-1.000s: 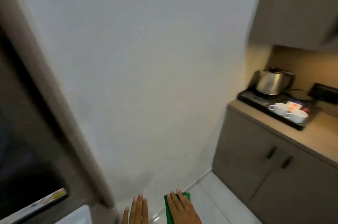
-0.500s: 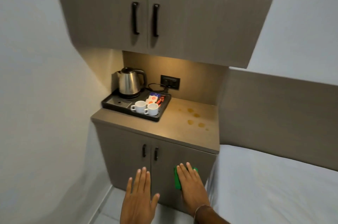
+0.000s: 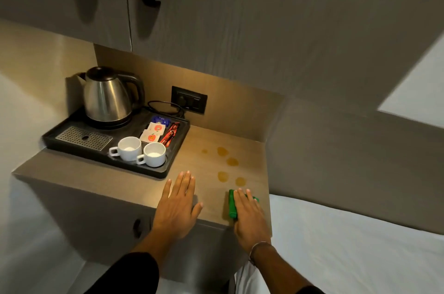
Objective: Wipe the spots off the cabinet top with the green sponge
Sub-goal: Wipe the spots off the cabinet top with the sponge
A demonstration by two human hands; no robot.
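Head view | green sponge pinned under flat right-hand fingers | left hand spread, empty | spots just beyond fingertips | tray could be nudged

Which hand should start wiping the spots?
Right hand: it covers the green sponge, just short of the spots. The left hand lies flat and empty nearer the tray.

Warm light is coming from under the upper cabinet, brightening the counter while the room is staying dim. The kettle is showing soft glare, and straight edges are bending toward the frame's borders, slightly blurred.
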